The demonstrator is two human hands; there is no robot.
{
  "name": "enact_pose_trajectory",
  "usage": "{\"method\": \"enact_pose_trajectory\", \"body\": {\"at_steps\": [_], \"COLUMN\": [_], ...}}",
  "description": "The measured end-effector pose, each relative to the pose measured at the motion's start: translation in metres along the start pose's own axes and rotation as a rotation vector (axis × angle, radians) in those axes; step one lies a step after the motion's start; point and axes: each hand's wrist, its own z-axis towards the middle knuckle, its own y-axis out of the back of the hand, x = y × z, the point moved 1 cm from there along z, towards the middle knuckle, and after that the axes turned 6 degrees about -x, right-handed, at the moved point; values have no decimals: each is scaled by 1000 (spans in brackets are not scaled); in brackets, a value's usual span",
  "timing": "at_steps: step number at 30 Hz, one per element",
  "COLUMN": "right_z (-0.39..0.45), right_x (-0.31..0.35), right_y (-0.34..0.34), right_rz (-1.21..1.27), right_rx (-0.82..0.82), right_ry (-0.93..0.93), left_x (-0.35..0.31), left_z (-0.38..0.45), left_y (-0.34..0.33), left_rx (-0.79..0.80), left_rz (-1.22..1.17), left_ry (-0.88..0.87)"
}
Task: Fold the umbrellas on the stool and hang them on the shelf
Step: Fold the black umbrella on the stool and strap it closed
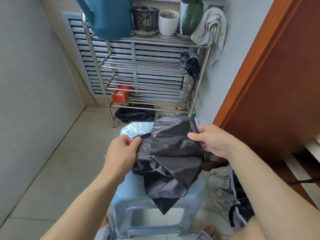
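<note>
Both my hands, left (122, 149) and right (213, 142), pinch umbrella (170, 153) cloth over stool (133, 131); slick folds may slip, bunch unevenly.

Home balcony corner: plant pots (168, 23), tiled floor (57, 170).

Up top, a teal watering can (110, 18), a dark patterned pot (145, 19), a white pot (168, 23) and a towel (210, 26) are sitting; lower down, a red tin (120, 94) is resting.
</note>
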Motion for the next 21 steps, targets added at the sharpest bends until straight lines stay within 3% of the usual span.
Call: {"method": "enact_pose_trajectory", "body": {"at_steps": [3, 8, 10, 13, 17, 21], "right_z": [-8, 8, 12, 8, -20, -64], "right_x": [7, -12, -13, -8, 6, 8], "right_y": [-10, -35, -36, -33, -21, -21], "right_rz": [109, -419, -427, -415, -458, -385], "right_rx": [-12, -250, -318, -390, -398, -208], "right_ry": [43, -14, 0, 72, 170, 155], "left_x": [4, 10, 1, -10, -3, 3], "left_z": [9, 14, 0, -31, -44, -42], "left_y": [23, 32, 32, 40, 39, 37], "left_rx": [-16, 13, -29, 8, 157, 94], "left_rz": [-61, -100, -163, -148, 60, 75], "left_ry": [43, 194, 147, -72, -214, -194]}}
